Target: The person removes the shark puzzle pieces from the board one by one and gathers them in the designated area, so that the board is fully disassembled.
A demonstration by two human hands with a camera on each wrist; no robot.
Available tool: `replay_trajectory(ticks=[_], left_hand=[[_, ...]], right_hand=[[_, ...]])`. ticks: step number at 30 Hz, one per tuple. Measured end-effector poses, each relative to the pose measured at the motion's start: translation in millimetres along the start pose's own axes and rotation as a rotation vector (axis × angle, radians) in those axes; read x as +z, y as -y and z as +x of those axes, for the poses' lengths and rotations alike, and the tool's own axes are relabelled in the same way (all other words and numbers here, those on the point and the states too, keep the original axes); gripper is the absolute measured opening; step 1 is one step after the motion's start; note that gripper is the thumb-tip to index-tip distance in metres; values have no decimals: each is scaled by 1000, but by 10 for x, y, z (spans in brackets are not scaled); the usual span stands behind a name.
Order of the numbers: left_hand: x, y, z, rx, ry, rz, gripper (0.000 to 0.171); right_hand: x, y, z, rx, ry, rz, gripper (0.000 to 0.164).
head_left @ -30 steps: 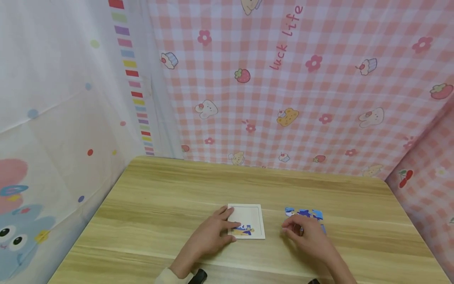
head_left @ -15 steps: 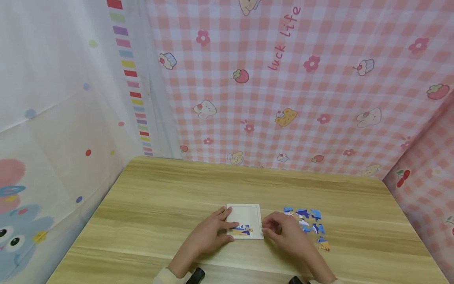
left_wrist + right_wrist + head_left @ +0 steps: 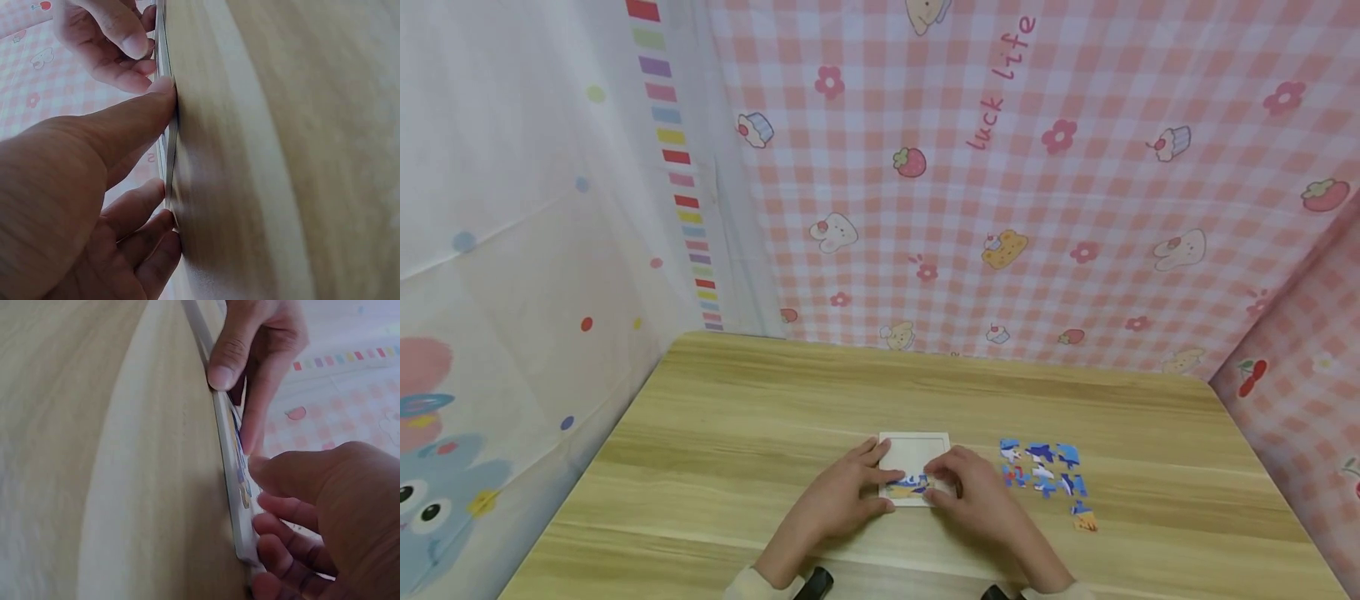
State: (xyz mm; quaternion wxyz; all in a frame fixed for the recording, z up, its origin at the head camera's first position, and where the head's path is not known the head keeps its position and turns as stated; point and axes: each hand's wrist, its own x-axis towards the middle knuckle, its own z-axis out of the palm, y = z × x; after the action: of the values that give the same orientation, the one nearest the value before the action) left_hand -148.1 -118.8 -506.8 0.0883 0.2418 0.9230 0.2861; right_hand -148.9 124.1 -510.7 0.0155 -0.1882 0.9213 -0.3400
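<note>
A white puzzle tray (image 3: 917,450) lies on the table, with blue and yellow jigsaw pieces (image 3: 908,484) along its near side. My left hand (image 3: 844,483) rests over the tray's left side, thumb at the near edge and fingers extended onto it. In the left wrist view, that thumb (image 3: 164,87) lies along the tray's thin edge. My right hand (image 3: 972,492) is over the tray's near right part, thumb and index finger pinching a jigsaw piece mostly hidden by the fingers. The right wrist view has the thumb (image 3: 261,469) right beside the printed pieces.
Several loose jigsaw pieces (image 3: 1042,454) lie in rows right of the tray, with a sandy-yellow one (image 3: 1084,517) nearest me. The wooden table (image 3: 737,433) meets a pink checked cloth (image 3: 880,192) behind and a white dotted curtain (image 3: 535,208) on the left.
My right hand has moved left from the loose pieces onto the tray with a jigsaw piece, uncovering the rows behind it. My left hand has stayed on the tray.
</note>
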Motion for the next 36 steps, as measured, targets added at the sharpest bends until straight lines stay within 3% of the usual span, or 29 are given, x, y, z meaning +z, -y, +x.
replay_trajectory(ticks=[8,23,36], left_hand=[[18,12,-1,4,-7,12,42],[32,9,-5,-4,-11,19,41],[49,17,6,-22,-5,8,40]], right_hand=[[80,4,15,24,-19,-57,16],[93,7,12,23,-32,-52,16],[108,-11,10,6,-33,46,21]])
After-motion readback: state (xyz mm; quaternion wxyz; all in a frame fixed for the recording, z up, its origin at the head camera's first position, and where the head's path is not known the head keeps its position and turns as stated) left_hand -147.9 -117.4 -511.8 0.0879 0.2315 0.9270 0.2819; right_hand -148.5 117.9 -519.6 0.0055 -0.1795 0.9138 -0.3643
